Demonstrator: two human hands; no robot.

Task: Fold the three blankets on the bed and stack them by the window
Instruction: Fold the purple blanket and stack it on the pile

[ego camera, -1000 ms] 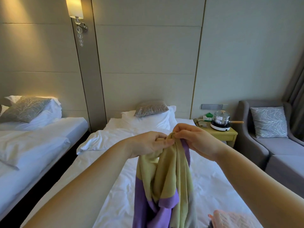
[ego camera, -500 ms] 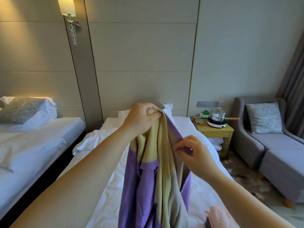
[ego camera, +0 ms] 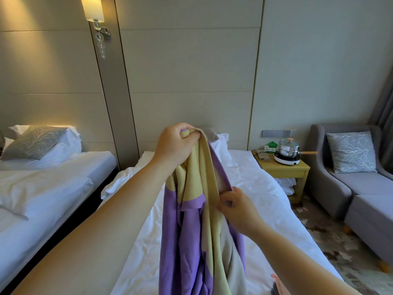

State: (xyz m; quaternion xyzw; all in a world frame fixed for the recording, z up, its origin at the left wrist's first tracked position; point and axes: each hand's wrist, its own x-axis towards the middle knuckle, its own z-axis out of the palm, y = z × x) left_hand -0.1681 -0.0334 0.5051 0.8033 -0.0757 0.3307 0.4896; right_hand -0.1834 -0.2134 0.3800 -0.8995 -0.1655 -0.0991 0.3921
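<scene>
Since half a second ago the left hand has been raised a little higher with the blanket's top corner, and the right hand has been slid further down the blanket's right edge, so the two hands are now set more widely apart.

Head view: the purple, yellow-green and grey blanket is held up above the near bed, hanging in long folds from the left hand down past the bottom of the picture. The left grip is closed as a fist around the bunched top corner, with a yellow-green fold draped over the fingers. The right grip is pressed together on the purple-trimmed edge lower down, thumb against fingertips, pinching the cloth. Both forearms are stretched out from the near corners of the picture.

At the bottom right edge, on the near bed, a small part of something pink is seen; what it is cannot be told.

A second bed with white linen and a grey patterned pillow stands at the left. On the far right, a yellow wooden surface carries a steel pot on a white round base. Just right of it stands a grey armchair with a patterned cushion, and a grey curtain hangs at the right edge
</scene>
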